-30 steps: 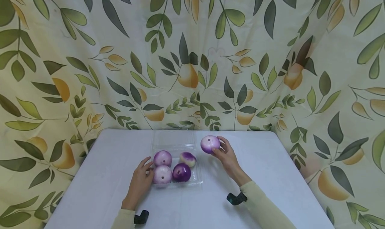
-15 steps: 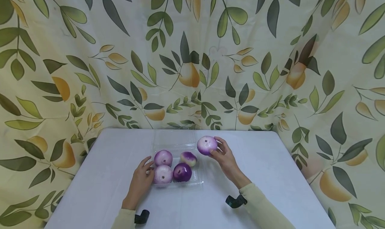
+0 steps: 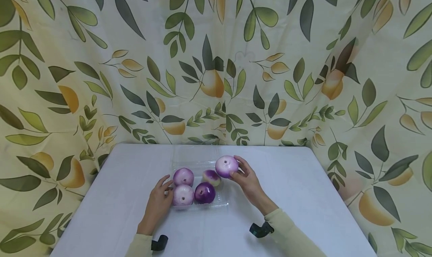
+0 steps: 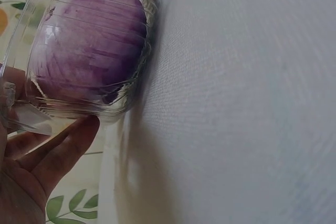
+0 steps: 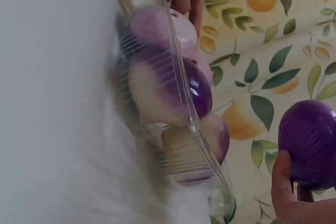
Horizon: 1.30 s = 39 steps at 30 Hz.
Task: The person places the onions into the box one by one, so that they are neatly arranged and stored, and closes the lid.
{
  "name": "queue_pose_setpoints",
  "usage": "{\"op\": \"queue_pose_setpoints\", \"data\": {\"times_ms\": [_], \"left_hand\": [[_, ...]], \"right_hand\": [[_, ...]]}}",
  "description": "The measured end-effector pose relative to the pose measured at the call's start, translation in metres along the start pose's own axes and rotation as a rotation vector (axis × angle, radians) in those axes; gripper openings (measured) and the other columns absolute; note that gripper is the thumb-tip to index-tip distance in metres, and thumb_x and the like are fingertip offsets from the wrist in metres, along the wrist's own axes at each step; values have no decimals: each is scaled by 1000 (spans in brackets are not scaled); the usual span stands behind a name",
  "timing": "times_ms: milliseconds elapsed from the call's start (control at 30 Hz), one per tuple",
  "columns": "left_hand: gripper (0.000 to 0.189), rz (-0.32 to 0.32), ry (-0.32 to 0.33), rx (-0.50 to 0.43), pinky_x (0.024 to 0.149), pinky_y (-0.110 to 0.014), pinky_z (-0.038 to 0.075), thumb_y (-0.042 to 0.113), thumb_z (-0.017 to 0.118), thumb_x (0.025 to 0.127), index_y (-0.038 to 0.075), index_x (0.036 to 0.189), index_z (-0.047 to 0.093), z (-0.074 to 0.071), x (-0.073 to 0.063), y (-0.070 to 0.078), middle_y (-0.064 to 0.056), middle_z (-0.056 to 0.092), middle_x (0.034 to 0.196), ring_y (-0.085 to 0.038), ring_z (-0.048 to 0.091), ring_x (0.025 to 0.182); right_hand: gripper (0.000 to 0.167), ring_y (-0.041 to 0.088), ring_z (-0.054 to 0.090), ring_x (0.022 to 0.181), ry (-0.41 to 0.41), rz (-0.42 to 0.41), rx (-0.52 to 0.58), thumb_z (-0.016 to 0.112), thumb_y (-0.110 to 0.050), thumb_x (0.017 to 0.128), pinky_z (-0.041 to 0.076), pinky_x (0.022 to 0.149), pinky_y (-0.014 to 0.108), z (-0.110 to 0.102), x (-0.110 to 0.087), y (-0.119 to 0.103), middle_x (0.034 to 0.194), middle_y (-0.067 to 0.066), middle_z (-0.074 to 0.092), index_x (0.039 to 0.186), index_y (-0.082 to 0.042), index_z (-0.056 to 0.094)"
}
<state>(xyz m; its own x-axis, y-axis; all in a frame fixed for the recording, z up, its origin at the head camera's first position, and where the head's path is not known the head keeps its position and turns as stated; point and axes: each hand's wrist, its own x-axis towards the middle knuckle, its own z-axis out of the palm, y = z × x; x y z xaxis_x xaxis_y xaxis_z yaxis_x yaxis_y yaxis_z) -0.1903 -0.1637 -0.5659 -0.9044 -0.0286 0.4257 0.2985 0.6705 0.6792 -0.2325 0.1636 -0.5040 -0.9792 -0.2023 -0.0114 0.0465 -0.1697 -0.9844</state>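
Note:
In the head view, my right hand (image 3: 249, 185) holds a round, glossy purple-and-white onion (image 3: 227, 166) above the right rear part of a clear plastic container (image 3: 221, 201). Thumb and fingers grip its right side. The container has its lid folded back and bears several more onions: two pale ones (image 3: 183, 195) at left, a dark purple one (image 3: 204, 193) at front right, and a half-cream one (image 3: 212, 177) behind that. My left hand (image 3: 158, 201) holds the container's left edge, fingers against the plastic wall in the left wrist view. Part of that grip is hidden behind the plastic.
The clear lid (image 3: 195, 154) lies back toward the far edge of the white-covered table (image 3: 287, 174). A leaf-and-fruit patterned curtain (image 3: 216, 62) hangs close behind and at both sides. Black wrist-camera mounts (image 3: 261, 230) stick out below the sleeves.
My right hand has carried the held onion left and slightly toward me, from beside the container to above its right rear part. The left hand and container stay nearly still.

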Motion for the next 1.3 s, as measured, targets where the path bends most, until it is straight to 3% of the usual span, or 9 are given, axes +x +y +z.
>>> {"op": "queue_pose_setpoints", "data": {"times_ms": [233, 500, 700, 967, 1300], "left_hand": [[32, -3, 0, 16, 72, -35, 61, -4, 61, 84, -6, 116, 68, 1, -1, -3, -17, 58, 136, -26, 73, 91], [33, -9, -7, -9, 74, -35, 61, -4, 60, 85, -7, 116, 68, 0, -1, -1, -17, 57, 137, -27, 73, 91], [32, -11, -13, -12, 75, -35, 61, -4, 59, 85, -8, 116, 67, 0, 0, -1, -18, 57, 137, -27, 73, 92], [32, 13, 3, -6, 74, -35, 61, -5, 59, 85, -8, 115, 68, 2, 1, -3, -18, 58, 136, -27, 73, 90], [33, -5, -27, -35, 75, -35, 61, -5, 59, 85, -9, 116, 67, -1, 0, -1, -18, 56, 137, -28, 72, 92]], "right_hand": [[65, 34, 40, 141, -21, 24, -12, 65, -9, 92, 50, 104, 33, 7, 0, 6, 154, 13, 34, 149, -19, 35], [64, 35, 43, 139, -67, -8, -52, 66, -7, 90, 49, 106, 36, 9, 5, 4, 153, 14, 37, 147, -17, 37], [65, 32, 47, 136, -51, 19, -2, 66, -5, 89, 51, 103, 33, 12, 4, 5, 152, 13, 37, 146, -16, 38], [63, 18, 57, 120, -30, 16, 117, 61, 2, 91, 55, 96, 30, 24, 1, 11, 148, 17, 37, 148, -10, 35], [64, 21, 55, 122, -29, 17, 111, 64, -1, 89, 55, 97, 30, 42, 0, 16, 148, 17, 39, 147, -12, 37]]}}
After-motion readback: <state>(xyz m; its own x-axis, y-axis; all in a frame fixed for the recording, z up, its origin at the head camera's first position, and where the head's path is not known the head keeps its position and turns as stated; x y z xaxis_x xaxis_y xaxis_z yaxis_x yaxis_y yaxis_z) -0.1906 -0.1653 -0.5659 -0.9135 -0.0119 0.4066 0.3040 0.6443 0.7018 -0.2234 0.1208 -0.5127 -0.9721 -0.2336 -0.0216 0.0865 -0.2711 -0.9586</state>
